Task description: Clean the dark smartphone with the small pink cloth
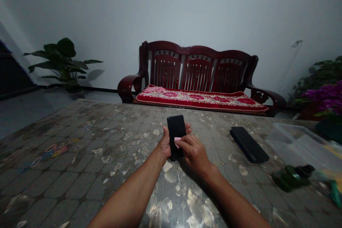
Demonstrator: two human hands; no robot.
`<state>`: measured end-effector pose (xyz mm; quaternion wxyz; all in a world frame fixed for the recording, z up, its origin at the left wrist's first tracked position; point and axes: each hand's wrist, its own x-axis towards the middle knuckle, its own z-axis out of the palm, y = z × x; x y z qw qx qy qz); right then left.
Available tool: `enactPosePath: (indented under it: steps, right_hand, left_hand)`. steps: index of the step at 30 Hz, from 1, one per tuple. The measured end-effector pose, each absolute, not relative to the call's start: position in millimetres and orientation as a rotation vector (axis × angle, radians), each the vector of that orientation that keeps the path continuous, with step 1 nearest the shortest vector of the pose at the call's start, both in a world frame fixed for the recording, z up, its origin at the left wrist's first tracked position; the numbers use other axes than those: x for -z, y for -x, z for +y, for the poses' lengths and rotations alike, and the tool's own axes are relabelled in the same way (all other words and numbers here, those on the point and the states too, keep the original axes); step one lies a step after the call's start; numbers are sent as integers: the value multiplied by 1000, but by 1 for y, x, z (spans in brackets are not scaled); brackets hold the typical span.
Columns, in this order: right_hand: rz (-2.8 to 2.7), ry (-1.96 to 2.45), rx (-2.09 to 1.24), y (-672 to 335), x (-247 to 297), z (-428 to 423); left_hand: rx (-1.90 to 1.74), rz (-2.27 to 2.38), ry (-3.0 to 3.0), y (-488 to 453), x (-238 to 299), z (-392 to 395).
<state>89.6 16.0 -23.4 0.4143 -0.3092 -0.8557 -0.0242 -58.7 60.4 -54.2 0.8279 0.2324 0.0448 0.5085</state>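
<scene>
A black smartphone (pixel 175 125) stands tilted above the table with its dark screen toward me. My left hand (pixel 166 142) is closed around it from behind, thumb at the left edge and fingertips showing past the right edge. In front of the screen, my right hand (pixel 192 149) pinches a small pink piece of cloth or paper (pixel 177 140) against the glass, right of the phone's middle. The exact material of the pink piece cannot be made out. The palm of my left hand is hidden behind the phone.
A dark flat case (pixel 249 144), a green bottle (pixel 290 178) and a clear plastic box (pixel 299 142) are on the right of the patterned table (pixel 120 192). Several coloured bands (pixel 55 151) lie at left. Beyond stands a wooden bench (pixel 197 67), with plants (pixel 64 60) at the sides.
</scene>
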Motion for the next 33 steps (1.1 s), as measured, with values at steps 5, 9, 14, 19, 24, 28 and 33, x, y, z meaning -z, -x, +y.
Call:
enactPosePath:
  steps: [5,9,14,19,24,28,33]
  right_hand:
    - [-2250,714,-45,-87,27,7]
    - [-2311,650,-107,-89,29,2]
    - [-2116,727,-74,-96,30,7]
    - [-2150,761,-11,-97,31,9]
    - [-2296,579,-76,-95,30,3]
    - [-2109,602,-111,-101,25,6]
    - [-2010,651,-55,-113,20,13]
  left_hand:
    - [-1122,110,-498,58,53,61]
    - [-1129,121,-502,59,51,60]
    - [-1128,119,-466,59,47,59]
    - [-1127,116,-422,59,45,59]
    - [-1110,131,-364,60,40,57]
    - [-1115,159,-279,59,34,55]
    - [-1124,258,-209,60,31,59]
